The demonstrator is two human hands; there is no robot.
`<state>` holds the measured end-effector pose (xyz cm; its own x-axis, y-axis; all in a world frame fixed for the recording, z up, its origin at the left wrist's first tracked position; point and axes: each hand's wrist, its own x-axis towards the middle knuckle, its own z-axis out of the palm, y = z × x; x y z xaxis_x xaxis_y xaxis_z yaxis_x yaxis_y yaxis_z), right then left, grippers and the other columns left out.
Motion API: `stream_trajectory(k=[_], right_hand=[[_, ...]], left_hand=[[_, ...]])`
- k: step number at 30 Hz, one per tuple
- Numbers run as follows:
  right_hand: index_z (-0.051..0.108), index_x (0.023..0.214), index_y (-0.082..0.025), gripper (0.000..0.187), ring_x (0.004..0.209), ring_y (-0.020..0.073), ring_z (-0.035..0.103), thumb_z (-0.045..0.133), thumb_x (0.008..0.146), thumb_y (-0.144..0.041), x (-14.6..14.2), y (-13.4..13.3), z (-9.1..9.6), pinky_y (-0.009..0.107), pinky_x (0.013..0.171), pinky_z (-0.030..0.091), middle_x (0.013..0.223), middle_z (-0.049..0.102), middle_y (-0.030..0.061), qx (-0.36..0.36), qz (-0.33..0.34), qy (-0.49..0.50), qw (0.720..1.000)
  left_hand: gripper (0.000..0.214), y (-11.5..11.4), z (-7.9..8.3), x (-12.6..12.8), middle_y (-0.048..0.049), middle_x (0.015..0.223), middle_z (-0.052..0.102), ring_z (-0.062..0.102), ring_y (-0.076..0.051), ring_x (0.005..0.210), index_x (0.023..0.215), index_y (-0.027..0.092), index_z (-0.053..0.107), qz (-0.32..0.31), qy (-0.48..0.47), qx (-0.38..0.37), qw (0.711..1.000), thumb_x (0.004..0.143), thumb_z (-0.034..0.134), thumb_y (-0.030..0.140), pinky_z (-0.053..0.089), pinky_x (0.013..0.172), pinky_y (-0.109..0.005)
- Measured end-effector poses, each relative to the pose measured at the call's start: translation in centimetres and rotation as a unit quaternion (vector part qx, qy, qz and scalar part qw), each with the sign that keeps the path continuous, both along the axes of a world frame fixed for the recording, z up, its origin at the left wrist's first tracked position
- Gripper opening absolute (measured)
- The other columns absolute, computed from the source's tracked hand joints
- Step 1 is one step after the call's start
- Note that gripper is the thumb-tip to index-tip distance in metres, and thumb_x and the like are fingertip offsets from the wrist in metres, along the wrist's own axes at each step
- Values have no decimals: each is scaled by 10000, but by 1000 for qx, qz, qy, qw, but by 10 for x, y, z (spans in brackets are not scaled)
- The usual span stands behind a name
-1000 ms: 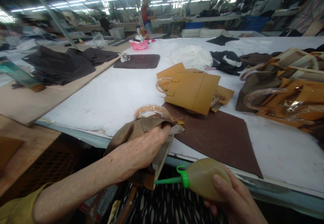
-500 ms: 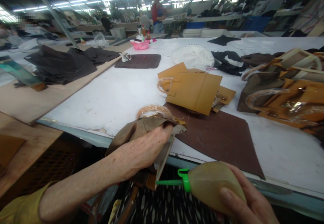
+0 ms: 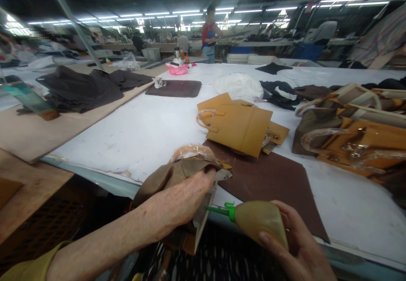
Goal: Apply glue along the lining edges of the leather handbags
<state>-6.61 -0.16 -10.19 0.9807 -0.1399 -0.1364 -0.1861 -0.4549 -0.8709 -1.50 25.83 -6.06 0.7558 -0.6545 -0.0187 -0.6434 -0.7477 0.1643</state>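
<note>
At the table's front edge, my left hand (image 3: pixel 193 194) grips the edge of a brown handbag (image 3: pixel 155 179), its fingertips hidden in the folds. The bag's handle (image 3: pixel 191 150), wrapped in clear plastic, rests behind the hand. A pale strip of the bag's edge runs down below my fingers. My right hand (image 3: pixel 294 238) is wrapped around a glue bottle (image 3: pixel 261 221) with a green cap and a long green nozzle. The nozzle points left, close to the bag's pale edge; whether it touches, I cannot tell.
A dark brown sheet (image 3: pixel 272 188) lies on the white table (image 3: pixel 120 133), partly under tan bag panels (image 3: pixel 239 126). Tan and brown bags (image 3: pixel 358 137) are heaped at the right. Farther back are a pink basket (image 3: pixel 176 69) and dark cloth (image 3: pixel 85 88). A person (image 3: pixel 209 35) stands in the background.
The glue bottle has moved up along the bag's pale edge, away from its lower corner. My left hand keeps its hold on the bag. The whole view has tilted slightly upward.
</note>
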Motion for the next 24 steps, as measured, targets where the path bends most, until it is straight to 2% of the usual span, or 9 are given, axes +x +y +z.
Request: stream_trajectory(k=[2, 6, 11, 15, 17, 20, 24], right_hand=[[476, 1133, -257, 579, 851, 250, 617, 626, 662, -559, 8, 2, -5, 310, 733, 488, 987, 643, 31, -12, -21, -19, 1000], [491, 1093, -240, 561, 870, 267, 601, 625, 656, -564, 23, 2, -11, 349, 774, 451, 941, 647, 39, -62, -31, -50, 996], [491, 1078, -221, 564, 831, 247, 618, 664, 634, -523, 36, -6, -18, 305, 698, 485, 922, 652, 33, -51, 1, -64, 997], [505, 1074, -228, 530, 802, 230, 618, 672, 642, -486, 41, -9, -26, 290, 691, 498, 942, 644, 28, -72, -12, -127, 989], [505, 1074, -227, 520, 770, 223, 622, 662, 648, -481, 45, -11, -33, 289, 679, 505, 925, 645, 23, -92, -18, -164, 982], [489, 1103, -215, 509, 763, 218, 632, 643, 674, -443, 51, -15, -46, 279, 666, 514, 933, 645, 30, -133, 11, -219, 967], [436, 1191, -229, 465, 998, 237, 591, 579, 754, -296, 52, -15, -61, 301, 823, 486, 1146, 572, 68, -163, 85, -315, 931]], left_hand=[[695, -1, 0, 1, -119, 1331, 371, 398, -215, 1194, 1392, 139, 91, 0, -9, -3, 1000, 753, 319, -13, 371, 998, -311], [661, -3, 5, 4, -124, 1236, 457, 465, -201, 1133, 1358, 140, 177, 20, 11, -7, 1000, 736, 305, -42, 405, 959, -293], [601, -3, 10, 10, -108, 1144, 499, 504, -195, 1073, 1301, 151, 254, 29, 26, -7, 999, 734, 311, -38, 424, 932, -307], [543, -1, 13, 19, -103, 1084, 516, 522, -201, 1015, 1245, 148, 309, 32, 32, -11, 999, 732, 342, -25, 426, 916, -321], [505, -1, 16, 24, -94, 1062, 523, 526, -207, 993, 1204, 160, 347, 38, 31, -12, 999, 730, 351, -15, 433, 894, -325], [461, -1, 22, 30, -84, 1057, 527, 522, -215, 991, 1156, 183, 385, 43, 30, -8, 999, 733, 358, 1, 422, 890, -324], [444, 0, 34, 36, -85, 1053, 523, 525, -211, 979, 1114, 175, 411, 41, 19, -18, 999, 719, 351, -16, 416, 872, -310]])
